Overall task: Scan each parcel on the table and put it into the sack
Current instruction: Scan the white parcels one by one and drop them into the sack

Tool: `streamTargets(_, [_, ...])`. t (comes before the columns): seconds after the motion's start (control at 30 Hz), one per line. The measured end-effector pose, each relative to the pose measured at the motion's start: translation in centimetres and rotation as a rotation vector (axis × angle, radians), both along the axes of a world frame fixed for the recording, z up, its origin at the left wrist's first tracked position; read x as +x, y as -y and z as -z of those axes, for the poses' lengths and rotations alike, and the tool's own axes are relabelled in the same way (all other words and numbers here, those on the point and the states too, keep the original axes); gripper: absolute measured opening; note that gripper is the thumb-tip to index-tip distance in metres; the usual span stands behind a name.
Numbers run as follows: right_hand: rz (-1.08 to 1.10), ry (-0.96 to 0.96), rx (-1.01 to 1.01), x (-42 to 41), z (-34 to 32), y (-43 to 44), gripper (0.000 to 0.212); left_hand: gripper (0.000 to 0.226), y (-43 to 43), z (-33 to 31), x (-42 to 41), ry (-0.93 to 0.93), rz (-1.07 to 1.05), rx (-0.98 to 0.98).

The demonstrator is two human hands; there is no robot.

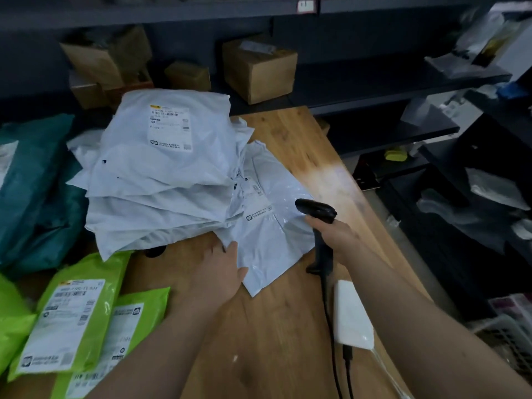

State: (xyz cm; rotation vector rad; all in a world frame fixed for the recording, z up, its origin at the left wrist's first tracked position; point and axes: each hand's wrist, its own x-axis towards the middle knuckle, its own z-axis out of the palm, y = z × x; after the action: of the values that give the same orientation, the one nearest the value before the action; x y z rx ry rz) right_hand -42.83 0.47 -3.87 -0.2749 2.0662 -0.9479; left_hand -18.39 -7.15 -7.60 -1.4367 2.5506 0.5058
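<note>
A flat white parcel (267,234) is lying label-up on the counter (273,326), its far edge tucking under a leaning stack (161,180) of white parcels whose top one is also showing its label. The left hand (218,272) is resting on the flat parcel's near-left edge. A black corded scanner (316,210) is standing upright in the right hand (336,234), its head hanging over that parcel (nose pointing toward the label). Green parcels (74,318) are lying label-up at the near left, teal ones (31,191) beyond them.

Parcel stack (161,180) left of scanner (318,223)
</note>
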Motion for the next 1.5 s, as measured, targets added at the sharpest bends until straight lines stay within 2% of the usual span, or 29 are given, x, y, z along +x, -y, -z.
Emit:
streamTargets(0.17, [0.047, 0.101, -0.13, 0.3, 0.9, 1.3, 0.04, 0.068, -0.1, 0.3, -0.4, -0.116, -0.069, 0.008])
streamTargets(0.27, [0.042, 0.147, -0.216, 0.8, -0.6, 1.0, 0.03, 0.07, -0.2, -0.6, -0.2, -0.253, -0.117, 0.053])
streamTargets(0.4, [-0.023, 0.125, -0.257, 1.2, -4.3, -0.3, 0.023, 0.067, -0.5, -2.8, 0.6, -0.441, -0.168, 0.057])
streamTargets(0.57, [-0.156, 0.1, -0.384, 3.0, -8.4, -2.4, 0.016, 0.055, -0.9, -5.2, 2.2, -0.474, -0.229, 0.087])
streamTargets(0.73, [-0.212, 0.068, -0.482, 4.6, -11.1, -3.2, 0.013, 0.047, -1.2, -6.6, 3.4, -0.468, -0.173, 0.074])
streamTargets(0.8, [-0.216, 0.062, -0.507, 4.7, -11.6, -3.4, 0.012, 0.051, -1.3, -7.2, 3.7, -0.425, -0.111, -0.046])
streamTargets(0.9, [-0.231, 0.057, -0.474, 4.8, -11.6, -3.8, 0.012, 0.069, -1.0, -8.4, 3.8, -0.293, -0.016, -0.447])
streamTargets(0.97, [-0.225, 0.057, -0.462, 4.7, -11.2, -4.0, 0.011, 0.08, -0.1, -9.1, 3.2, -0.206, 0.037, -0.563])
streamTargets(1.03, [-0.202, 0.079, -0.462, 4.6, -10.8, -4.3, 0.011, 0.08, 1.3, -9.4, 2.4, -0.068, 0.072, -0.523])
streamTargets(1.1, [-0.172, 0.086, -0.457, 4.4, -10.6, -4.8, 0.014, 0.079, 2.6, -9.1, 2.1, 0.019, 0.042, -0.4])
streamTargets(1.17, [-0.137, 0.082, -0.455, 4.0, -10.6, -5.7, 0.018, 0.078, 3.3, -8.9, 2.2, 0.051, -0.017, -0.272])
streamTargets(1.27, [-0.105, 0.074, -0.455, 2.5, -10.9, -8.2, 0.021, 0.077, 3.0, -8.5, 2.4, 0.079, -0.028, -0.264])
streamTargets(1.33, [-0.121, 0.063, -0.418, 1.3, -10.9, -10.3, 0.021, 0.074, 1.6, -8.3, 2.0, 0.031, -0.054, -0.298])
streamTargets(1.4, [-0.15, 0.042, -0.346, 0.7, -10.7, -12.3, 0.018, 0.067, -0.5, -7.9, 1.4, -0.105, -0.115, -0.324])
streamTargets(1.5, [-0.168, 0.017, -0.227, 0.3, -9.7, -14.9, 0.019, 0.065, -4.3, -6.3, 0.3, -0.332, -0.233, -0.152])
